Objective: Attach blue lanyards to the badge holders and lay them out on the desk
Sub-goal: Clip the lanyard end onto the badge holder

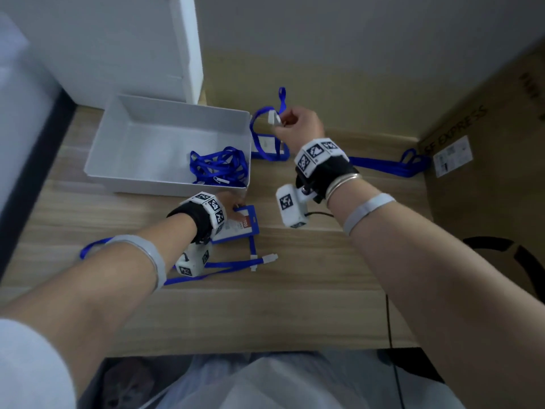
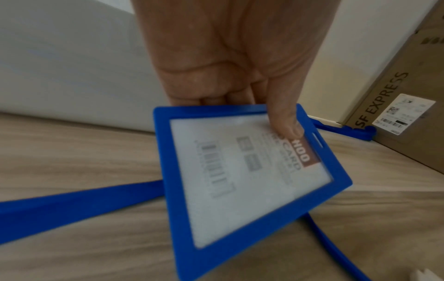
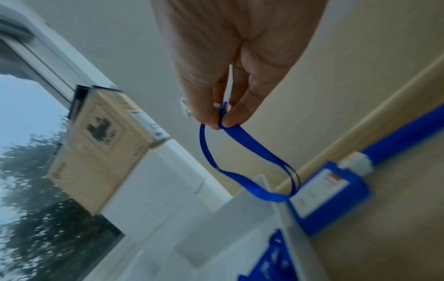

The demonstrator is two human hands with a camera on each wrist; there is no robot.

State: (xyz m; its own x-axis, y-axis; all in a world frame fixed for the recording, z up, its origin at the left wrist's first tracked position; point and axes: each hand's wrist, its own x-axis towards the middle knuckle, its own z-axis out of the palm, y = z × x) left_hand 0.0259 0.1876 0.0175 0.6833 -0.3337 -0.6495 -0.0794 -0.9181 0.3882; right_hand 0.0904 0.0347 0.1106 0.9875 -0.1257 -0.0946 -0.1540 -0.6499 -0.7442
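lanyard | pinched, right hand grip | badge holder | left hand grip

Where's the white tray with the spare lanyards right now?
In the head view the white tray sits on the desk at back left, just beyond the left hand, with tangled blue lanyards in its near-right corner.
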